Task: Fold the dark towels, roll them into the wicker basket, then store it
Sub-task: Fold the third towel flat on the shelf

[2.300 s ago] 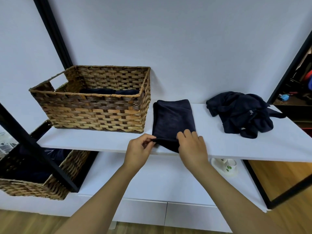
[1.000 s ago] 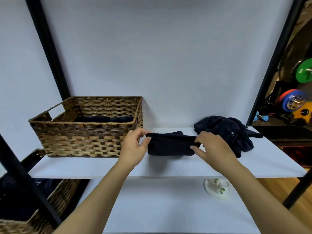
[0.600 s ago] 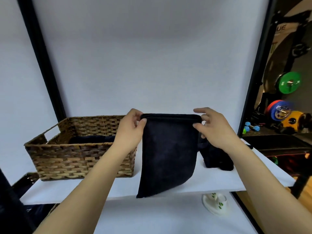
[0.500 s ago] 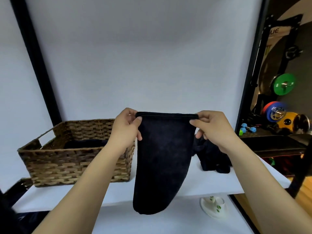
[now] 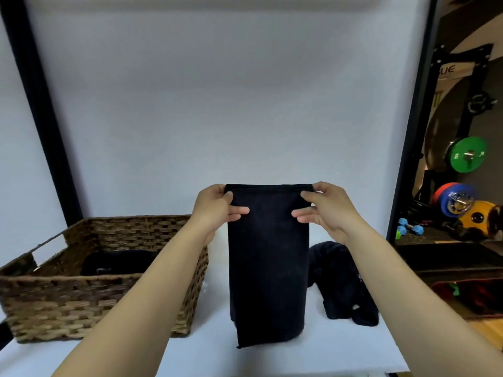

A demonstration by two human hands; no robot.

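The folded dark towel [image 5: 268, 262] hangs upright just right of the wicker basket [image 5: 103, 278], over the white shelf [image 5: 326, 355]. The left hand [image 5: 217, 210] pinches its top left corner and the right hand [image 5: 324, 210] pinches its top right corner, the towel stretched between them. A rolled towel [image 5: 119, 262] lies inside the basket; a crumpled dark pile [image 5: 340, 284] sits right of the hanging towel.
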